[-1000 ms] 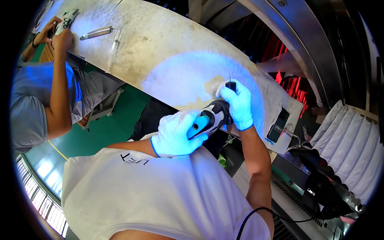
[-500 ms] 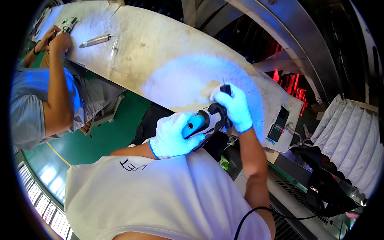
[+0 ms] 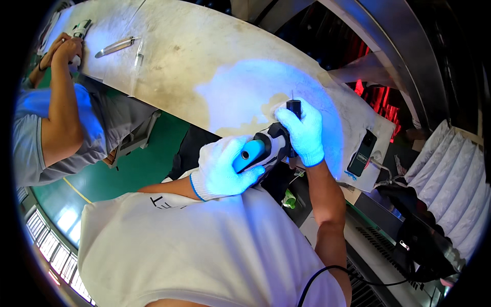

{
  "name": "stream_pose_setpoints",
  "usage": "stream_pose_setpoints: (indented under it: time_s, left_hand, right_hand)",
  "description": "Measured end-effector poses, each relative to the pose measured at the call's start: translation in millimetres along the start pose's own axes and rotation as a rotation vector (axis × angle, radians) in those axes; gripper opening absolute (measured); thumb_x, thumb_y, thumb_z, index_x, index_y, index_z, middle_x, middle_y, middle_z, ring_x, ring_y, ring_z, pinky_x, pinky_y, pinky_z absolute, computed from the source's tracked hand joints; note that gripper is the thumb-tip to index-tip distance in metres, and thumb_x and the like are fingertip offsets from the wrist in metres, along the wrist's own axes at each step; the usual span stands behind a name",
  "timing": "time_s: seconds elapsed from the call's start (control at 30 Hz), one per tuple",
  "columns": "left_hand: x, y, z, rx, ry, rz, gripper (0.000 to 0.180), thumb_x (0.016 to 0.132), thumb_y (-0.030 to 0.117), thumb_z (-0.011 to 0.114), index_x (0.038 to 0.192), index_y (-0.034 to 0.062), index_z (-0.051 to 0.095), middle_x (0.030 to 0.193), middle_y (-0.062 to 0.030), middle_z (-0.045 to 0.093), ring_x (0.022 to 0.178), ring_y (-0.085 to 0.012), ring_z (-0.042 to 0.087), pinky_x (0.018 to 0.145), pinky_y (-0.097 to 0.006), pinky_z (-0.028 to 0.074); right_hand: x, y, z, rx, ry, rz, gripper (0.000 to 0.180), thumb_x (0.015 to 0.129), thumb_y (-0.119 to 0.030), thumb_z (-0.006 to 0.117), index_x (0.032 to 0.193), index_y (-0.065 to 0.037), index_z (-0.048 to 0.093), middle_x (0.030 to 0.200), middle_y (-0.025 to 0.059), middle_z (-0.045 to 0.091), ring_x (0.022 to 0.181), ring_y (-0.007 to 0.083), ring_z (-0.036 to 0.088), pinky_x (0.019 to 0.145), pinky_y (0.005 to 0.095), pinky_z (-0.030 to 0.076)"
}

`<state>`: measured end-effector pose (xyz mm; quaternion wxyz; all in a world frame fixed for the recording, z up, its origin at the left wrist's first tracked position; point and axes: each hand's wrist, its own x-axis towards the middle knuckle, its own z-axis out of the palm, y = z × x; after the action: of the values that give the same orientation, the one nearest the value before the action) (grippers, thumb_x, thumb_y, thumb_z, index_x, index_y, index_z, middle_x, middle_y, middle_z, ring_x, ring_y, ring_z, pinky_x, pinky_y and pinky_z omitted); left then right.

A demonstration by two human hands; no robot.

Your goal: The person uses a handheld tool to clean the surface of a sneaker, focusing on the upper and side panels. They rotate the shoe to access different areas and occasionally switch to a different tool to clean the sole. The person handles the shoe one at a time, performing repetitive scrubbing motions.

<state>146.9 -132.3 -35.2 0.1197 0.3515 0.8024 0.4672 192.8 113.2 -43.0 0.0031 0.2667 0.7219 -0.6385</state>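
Close to my chest, my left hand (image 3: 221, 168), in a white knit glove, is closed around what looks like a black-and-white shoe (image 3: 276, 139) with a blue shoe last (image 3: 249, 154) sticking out of it. A round hole shows in the end of the last. My right hand (image 3: 306, 132), gloved the same way, grips a slim black hand tool (image 3: 293, 107) upright against the shoe's far side. A thin pin-like tip rises from the tool. My fingers cover much of the shoe, and its lower part is hidden.
A stained pale worktable (image 3: 189, 56) runs across, lit by a blue patch of light. A black phone (image 3: 362, 152) lies near its right end, a knife-like tool (image 3: 115, 47) at far left. There a co-worker (image 3: 64, 102) handles a similar shoe. Metal machinery (image 3: 404, 56) stands beyond.
The view has shifted slightly. My right hand and the black tool have tilted a little, and the tool shows more plainly. Both hands keep their hold.
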Motion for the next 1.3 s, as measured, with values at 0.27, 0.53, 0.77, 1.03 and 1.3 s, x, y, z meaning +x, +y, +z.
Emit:
stream_pose_setpoints:
  time_s: [0.27,0.53,0.77,1.03,1.3]
  left_hand:
    - [-1.6,-7.1,-6.4,-0.039,-0.053,-0.06,0.066,0.072,0.034,0.099,0.127,0.0049,0.075,0.094,-0.0156,0.078,0.081,-0.0351,0.078,0.075,-0.04,0.062]
    - [3.9,0.4,7.0,0.004,-0.031,0.068,0.066,0.075,0.033,0.098,0.129,0.0046,0.073,0.095,-0.0164,0.076,0.078,-0.0369,0.075,0.071,-0.043,0.06]
    - [-4.9,-4.4,6.4,-0.031,0.005,0.083,0.061,0.076,0.024,0.097,0.126,0.0016,0.071,0.097,-0.0165,0.076,0.083,-0.0338,0.078,0.076,-0.04,0.062]
    - [13.6,34.1,-13.9,0.081,-0.174,0.002,0.059,0.073,0.022,0.098,0.125,0.0088,0.073,0.098,-0.0154,0.079,0.085,-0.0327,0.08,0.077,-0.041,0.064]
    - [50.4,75.2,-3.8,0.494,-0.476,0.886,0.057,0.073,0.023,0.091,0.127,0.0136,0.073,0.123,-0.0113,0.076,0.092,-0.0323,0.077,0.075,-0.047,0.06]
  right_hand:
    - [-10.1,23.9,2.8,0.467,0.017,-0.128,0.012,0.102,-0.01,0.067,0.098,0.001,0.067,0.102,0.0173,0.075,0.101,0.0266,0.073,0.096,0.0422,0.06]
    - [-8.4,29.0,-4.1,-0.061,0.305,-0.138,0.014,0.103,-0.014,0.078,0.107,-0.001,0.073,0.092,0.0028,0.076,0.079,0.0116,0.066,0.07,0.0325,0.055]
    - [-44.8,35.7,25.7,0.309,0.462,-0.145,0.014,0.104,-0.011,0.077,0.111,0.0,0.073,0.101,0.0049,0.078,0.091,0.0111,0.068,0.085,0.0302,0.057]
    - [-62.2,47.1,29.9,0.519,0.582,-0.273,0.015,0.106,-0.011,0.069,0.109,0.003,0.074,0.107,0.0112,0.08,0.101,0.0192,0.074,0.095,0.0362,0.059]
    - [-81.5,90.3,-17.3,0.614,0.534,-0.394,0.02,0.106,-0.015,0.067,0.107,0.004,0.075,0.109,0.0151,0.081,0.105,0.0242,0.075,0.103,0.0402,0.057]
